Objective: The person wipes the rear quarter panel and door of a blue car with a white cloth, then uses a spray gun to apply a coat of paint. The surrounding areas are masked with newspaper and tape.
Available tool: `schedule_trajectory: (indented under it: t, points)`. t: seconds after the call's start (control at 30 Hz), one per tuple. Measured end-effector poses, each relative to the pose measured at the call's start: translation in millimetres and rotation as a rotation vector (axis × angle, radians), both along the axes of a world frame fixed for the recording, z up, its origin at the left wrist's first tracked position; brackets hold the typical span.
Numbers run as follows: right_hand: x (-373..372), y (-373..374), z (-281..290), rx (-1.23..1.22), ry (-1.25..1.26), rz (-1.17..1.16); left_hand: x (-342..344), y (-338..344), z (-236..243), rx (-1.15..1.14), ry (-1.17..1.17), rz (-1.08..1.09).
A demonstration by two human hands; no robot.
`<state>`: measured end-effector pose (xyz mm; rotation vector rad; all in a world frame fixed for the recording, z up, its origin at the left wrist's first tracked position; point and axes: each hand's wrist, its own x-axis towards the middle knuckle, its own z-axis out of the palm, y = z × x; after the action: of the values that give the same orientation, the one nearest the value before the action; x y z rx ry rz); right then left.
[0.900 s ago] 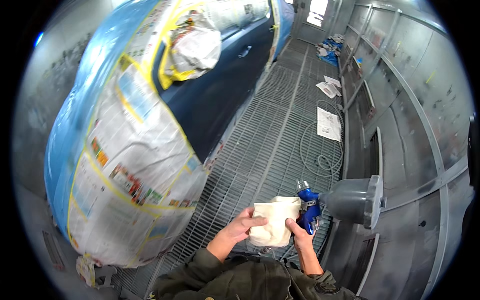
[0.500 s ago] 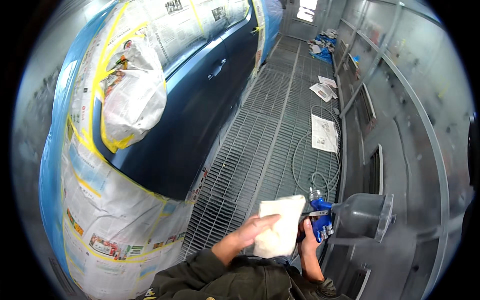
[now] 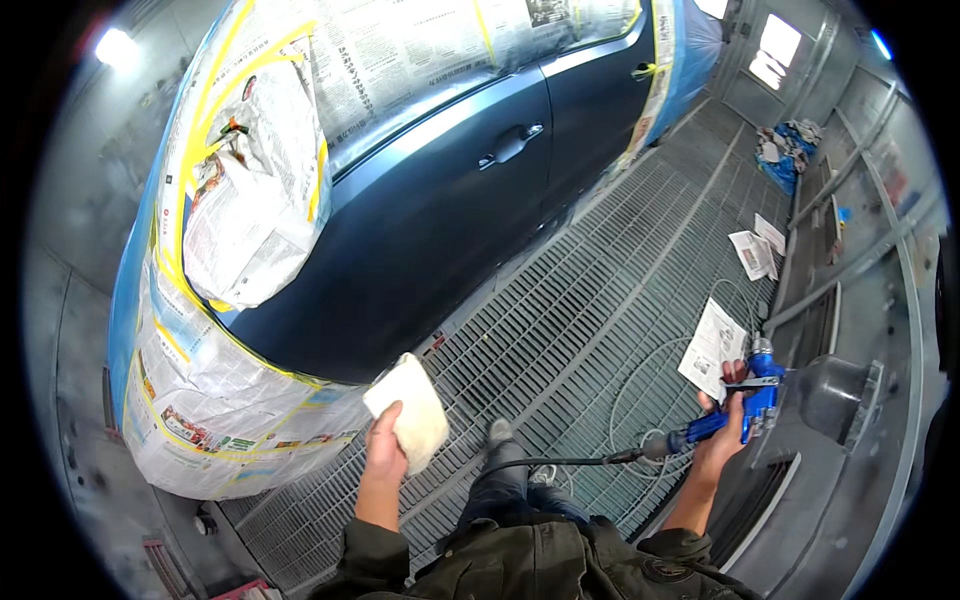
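My left hand (image 3: 382,448) grips a folded cream cloth (image 3: 418,425), held up in front of the lower front corner of the dark blue car door (image 3: 400,240). In my right hand (image 3: 722,440) is a blue spray gun (image 3: 762,400), its handle wrapped by my fingers. A dark translucent paint cup (image 3: 832,395) sticks out from the gun toward the wall. From the handle a black air hose (image 3: 560,461) runs left across my legs. Newspaper and yellow tape cover the wing mirror (image 3: 255,215), the windows and the front of the car.
Slatted metal grating (image 3: 560,330) makes up the floor. A grey hose (image 3: 625,385) lies coiled there beside newspaper sheets (image 3: 712,345). Farther off, a heap of crumpled paper and blue plastic (image 3: 785,155) rests by the right wall (image 3: 890,200). Blue film (image 3: 685,60) wraps the car's far end.
My hands have moved apart: the cloth went left toward the car and the spray gun went right. My view has turned, so more of the door and my legs show.
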<state>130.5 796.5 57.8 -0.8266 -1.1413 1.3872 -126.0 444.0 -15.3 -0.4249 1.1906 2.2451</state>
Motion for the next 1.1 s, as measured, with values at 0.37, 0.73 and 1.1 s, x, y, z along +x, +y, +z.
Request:
schedule_trajectory:
  t: [0.37, 0.73, 1.1]
  points:
    - [-65.9, 107.3, -23.1, 0.070, -0.130, -0.019, -139.2, 120.0, 13.5, -0.275, 0.312, 0.425]
    - [-138.1, 181.8, -24.3, -0.044, -0.226, 0.015, -251.0, 233.5, 11.3, -1.025, 1.121, 0.712]
    - [-212.5, 269.3, -53.0, -0.315, -0.267, 0.556, -393.9, 436.7, 27.1, -1.869, 1.666, -0.344]
